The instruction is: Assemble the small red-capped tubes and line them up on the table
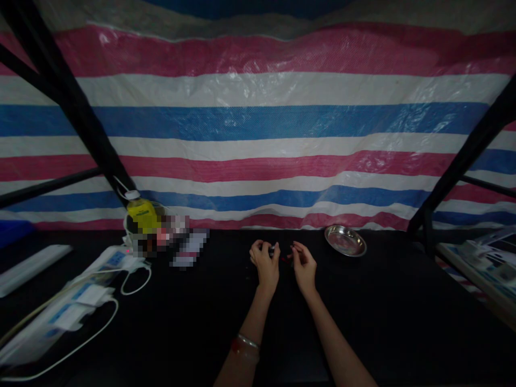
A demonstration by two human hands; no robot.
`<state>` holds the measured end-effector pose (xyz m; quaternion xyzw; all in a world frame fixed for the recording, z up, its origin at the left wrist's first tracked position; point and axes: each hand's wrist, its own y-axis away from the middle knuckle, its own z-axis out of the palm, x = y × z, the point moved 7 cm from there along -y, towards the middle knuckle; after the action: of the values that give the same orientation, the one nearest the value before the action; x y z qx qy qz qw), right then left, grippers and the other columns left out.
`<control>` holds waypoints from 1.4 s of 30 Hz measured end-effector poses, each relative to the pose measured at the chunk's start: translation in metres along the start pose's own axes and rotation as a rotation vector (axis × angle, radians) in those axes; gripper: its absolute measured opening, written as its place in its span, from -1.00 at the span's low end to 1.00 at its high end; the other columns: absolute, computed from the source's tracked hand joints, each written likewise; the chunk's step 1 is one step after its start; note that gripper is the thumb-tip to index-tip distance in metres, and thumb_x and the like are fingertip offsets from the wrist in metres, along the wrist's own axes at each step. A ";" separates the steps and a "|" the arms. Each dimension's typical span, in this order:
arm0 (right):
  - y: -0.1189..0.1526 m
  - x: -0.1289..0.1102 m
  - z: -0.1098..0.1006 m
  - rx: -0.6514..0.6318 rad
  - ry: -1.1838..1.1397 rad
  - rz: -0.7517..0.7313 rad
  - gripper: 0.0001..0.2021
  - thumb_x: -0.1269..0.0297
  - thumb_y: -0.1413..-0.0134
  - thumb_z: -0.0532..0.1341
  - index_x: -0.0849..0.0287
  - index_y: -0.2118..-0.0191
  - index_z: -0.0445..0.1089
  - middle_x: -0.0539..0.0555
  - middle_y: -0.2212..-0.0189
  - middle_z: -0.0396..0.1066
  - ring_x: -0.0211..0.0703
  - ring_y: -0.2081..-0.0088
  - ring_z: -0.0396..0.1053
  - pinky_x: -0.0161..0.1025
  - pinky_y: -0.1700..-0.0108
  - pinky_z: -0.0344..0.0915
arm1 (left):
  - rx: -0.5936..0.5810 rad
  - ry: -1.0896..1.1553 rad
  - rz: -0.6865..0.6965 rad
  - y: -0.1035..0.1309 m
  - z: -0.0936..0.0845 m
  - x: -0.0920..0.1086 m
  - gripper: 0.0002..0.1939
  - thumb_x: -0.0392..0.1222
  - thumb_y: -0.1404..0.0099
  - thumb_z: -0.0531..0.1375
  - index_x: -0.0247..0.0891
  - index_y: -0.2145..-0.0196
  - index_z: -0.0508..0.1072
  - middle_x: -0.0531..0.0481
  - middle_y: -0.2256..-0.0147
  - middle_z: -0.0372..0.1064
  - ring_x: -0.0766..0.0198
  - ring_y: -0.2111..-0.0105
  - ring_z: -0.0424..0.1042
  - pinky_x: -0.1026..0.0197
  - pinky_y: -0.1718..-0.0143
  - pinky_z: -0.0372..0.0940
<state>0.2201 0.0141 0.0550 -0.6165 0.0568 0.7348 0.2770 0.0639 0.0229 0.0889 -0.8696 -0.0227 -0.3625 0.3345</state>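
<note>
My left hand [266,263] is over the middle of the black table [181,328], its fingers closed around a small dark piece with a shiny spot [272,249]. A short gap to the right, my right hand [304,264] has thumb and forefinger pinched together. At those fingertips there are tiny dark and red bits, too small to name. Right of my right hand, a shallow round metal dish [345,241] lies near the table's far edge.
On the left lie power strips [64,317] with plugs and looping white cables. A bottle of yellow liquid [143,214] stands behind them, beside blurred items. Black frame bars and a striped tarpaulin [258,118] close off the back. At far right, another surface holds papers [492,252].
</note>
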 end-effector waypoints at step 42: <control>0.004 -0.003 0.012 -0.115 0.009 -0.061 -0.64 0.17 0.13 0.28 0.20 0.15 0.40 0.05 0.41 0.46 -0.22 0.41 0.39 -0.25 0.30 0.35 | -0.382 -0.029 0.232 0.010 0.022 0.018 -0.56 -0.12 -0.38 -0.16 -0.25 0.44 0.43 -0.04 0.46 0.39 0.29 0.41 0.38 0.29 0.38 0.17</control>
<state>0.2083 0.0147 0.0596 -0.6360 -0.0032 0.7254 0.2632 0.0940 0.0243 0.0837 -0.9190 0.1416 -0.3070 0.2027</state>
